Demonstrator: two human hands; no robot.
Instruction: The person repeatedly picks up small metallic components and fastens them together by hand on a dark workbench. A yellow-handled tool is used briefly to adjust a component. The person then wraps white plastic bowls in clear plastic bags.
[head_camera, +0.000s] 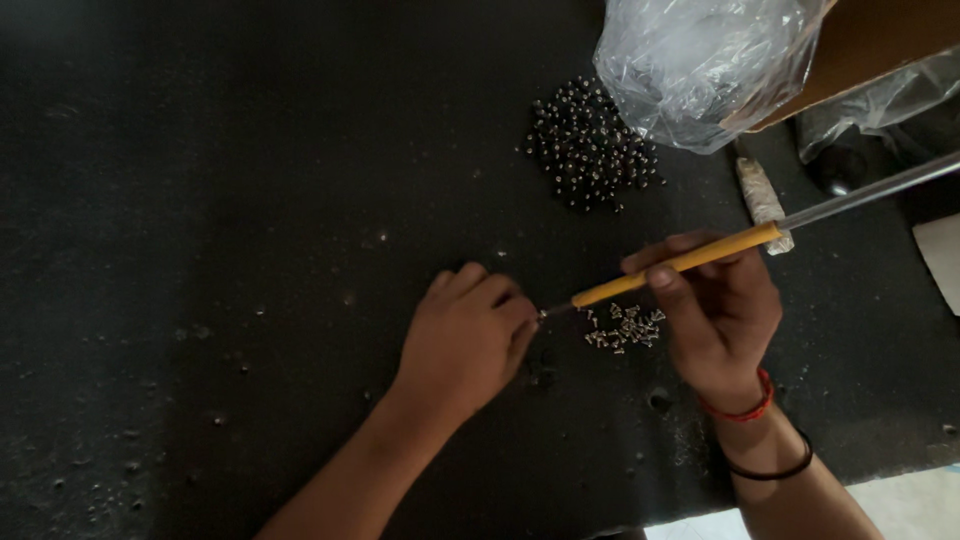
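Observation:
My right hand (720, 315) grips a long tool (680, 265) with a yellow sleeve and a bare metal shaft that runs up to the right. The tool's thin tip points left and meets the fingertips of my left hand (465, 335), which pinch something tiny that I cannot make out. A small heap of silver screws (625, 328) lies on the black table (250, 200) just under the tool, between both hands. Farther back sits a bigger heap of dark round parts (590, 145).
A crumpled clear plastic bag (700, 70) and a brown cardboard box (880, 45) sit at the back right. A small pale wrapped roll (762, 195) lies beside them. The table's front edge (880, 478) shows at the lower right.

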